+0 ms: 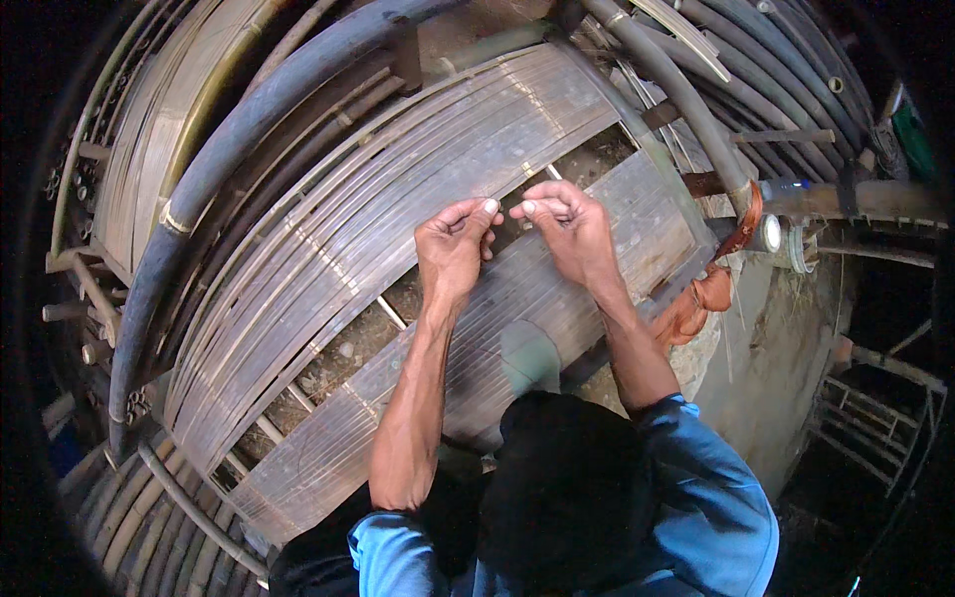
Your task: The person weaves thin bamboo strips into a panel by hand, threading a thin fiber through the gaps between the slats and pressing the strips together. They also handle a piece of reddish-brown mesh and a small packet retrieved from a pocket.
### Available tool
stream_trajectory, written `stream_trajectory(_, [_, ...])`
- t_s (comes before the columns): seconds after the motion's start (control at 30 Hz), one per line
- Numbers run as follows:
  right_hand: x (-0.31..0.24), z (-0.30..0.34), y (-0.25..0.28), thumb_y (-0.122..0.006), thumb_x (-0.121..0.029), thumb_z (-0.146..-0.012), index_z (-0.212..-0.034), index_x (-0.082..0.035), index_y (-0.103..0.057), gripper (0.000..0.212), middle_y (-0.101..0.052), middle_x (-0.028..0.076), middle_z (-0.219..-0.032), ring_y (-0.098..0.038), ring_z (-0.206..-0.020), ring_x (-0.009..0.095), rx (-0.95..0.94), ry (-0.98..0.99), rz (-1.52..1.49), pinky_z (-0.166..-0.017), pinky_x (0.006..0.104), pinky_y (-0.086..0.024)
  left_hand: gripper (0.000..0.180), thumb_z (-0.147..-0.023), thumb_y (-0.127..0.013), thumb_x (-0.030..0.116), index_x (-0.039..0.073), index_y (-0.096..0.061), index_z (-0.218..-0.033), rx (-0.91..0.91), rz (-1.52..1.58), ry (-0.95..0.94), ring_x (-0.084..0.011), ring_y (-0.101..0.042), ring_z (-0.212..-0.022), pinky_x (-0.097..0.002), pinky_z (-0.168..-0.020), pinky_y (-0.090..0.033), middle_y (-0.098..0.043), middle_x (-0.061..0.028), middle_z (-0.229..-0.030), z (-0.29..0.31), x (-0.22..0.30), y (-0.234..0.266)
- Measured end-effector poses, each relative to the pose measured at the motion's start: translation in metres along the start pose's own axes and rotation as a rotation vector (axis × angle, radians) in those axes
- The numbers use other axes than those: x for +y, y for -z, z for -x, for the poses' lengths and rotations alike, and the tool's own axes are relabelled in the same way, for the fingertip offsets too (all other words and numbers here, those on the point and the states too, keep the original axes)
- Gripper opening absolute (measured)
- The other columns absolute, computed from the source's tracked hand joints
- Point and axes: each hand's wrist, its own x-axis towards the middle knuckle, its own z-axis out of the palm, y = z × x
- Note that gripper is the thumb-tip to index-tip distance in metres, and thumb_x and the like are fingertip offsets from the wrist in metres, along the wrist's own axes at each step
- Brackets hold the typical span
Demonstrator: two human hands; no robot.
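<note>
Grey-brown slats, bamboo by their look, make up two bands: a broad far band (418, 189) and a near band (318, 448). Between the two I see a long gap crossed by pale crosspieces (391, 312). Above that gap, closer to the right end than the left, my feed shows both hands raised. On the left hand (453, 247), the thumb is pressed to the curled fingers; the right hand (580, 239) is closed likewise, just beside it but apart. Whether anything fine is pinched there, I cannot tell from here. A greenish rail (668, 174) borders the right end. Just off that end I spot an orange bundle (686, 308), near an orange binding (741, 224) around a bent pole (701, 109). Past the far edge, a dark curved pole (264, 114) arches toward the left end.
</note>
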Motion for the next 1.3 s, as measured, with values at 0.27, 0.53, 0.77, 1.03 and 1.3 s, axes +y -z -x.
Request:
stream_trajectory(0.27, [-0.011,0.008,-0.008,-0.073,-0.011,-0.091,-0.101,0.003,-0.071,0.017,-0.073,0.01,-0.091,-0.069,-0.082,0.013,0.084,0.105,0.244,-0.074,0.028,-0.055,0.017,-0.092,-0.073,0.015,-0.001,-0.075,-0.098,-0.018,0.074,-0.068,-0.0092,-0.058,-0.062,-0.0232,-0.053,-0.047,-0.07,-0.0048,-0.079,-0.005,-0.02,-0.011])
stream_trajectory(0.53, [0.005,0.009,-0.005,-0.075,0.0,-0.086,-0.104,0.0,-0.057,0.026,-0.07,0.008,-0.085,-0.066,-0.078,0.01,0.117,0.01,-0.075,-0.069,0.0245,-0.053,0.017,-0.092,-0.072,0.012,-0.003,-0.074,-0.099,-0.056,0.089,0.001,-0.01,-0.059,-0.064,-0.0241,-0.054,-0.047,-0.069,-0.0063,-0.078,0.0,-0.014,-0.019])
stream_trajectory(0.77, [0.002,0.008,-0.002,-0.075,0.003,-0.085,-0.095,-0.004,-0.048,0.03,-0.07,0.009,-0.083,-0.064,-0.076,0.009,0.068,0.028,-0.073,-0.067,0.0247,-0.052,0.02,-0.092,-0.072,0.014,-0.004,-0.074,-0.101,-0.072,0.11,0.022,-0.012,-0.059,-0.066,-0.026,-0.057,-0.049,-0.07,-0.0068,-0.08,-0.002,-0.017,-0.022])
stream_trajectory(1.03, [0.0,0.009,0.002,-0.074,0.005,-0.085,-0.091,-0.005,-0.046,0.03,-0.069,0.01,-0.085,-0.065,-0.08,0.011,0.037,0.04,-0.074,-0.069,0.0249,-0.054,0.02,-0.092,-0.072,0.014,-0.003,-0.074,-0.102,-0.088,0.092,0.04,-0.0111,-0.058,-0.067,-0.0251,-0.058,-0.047,-0.07,-0.0056,-0.083,-0.002,-0.017,-0.022])
stream_trajectory(1.3, [-0.018,0.013,0.007,-0.073,0.005,-0.086,-0.097,-0.003,-0.053,0.024,-0.069,0.01,-0.091,-0.065,-0.087,0.009,-0.035,-0.026,0.093,-0.077,0.0271,-0.055,0.017,-0.094,-0.07,0.016,-0.001,-0.073,-0.098,-0.118,0.016,0.025,-0.0106,-0.056,-0.064,-0.0246,-0.058,-0.046,-0.069,-0.0044,-0.082,-0.001,-0.015,-0.019])
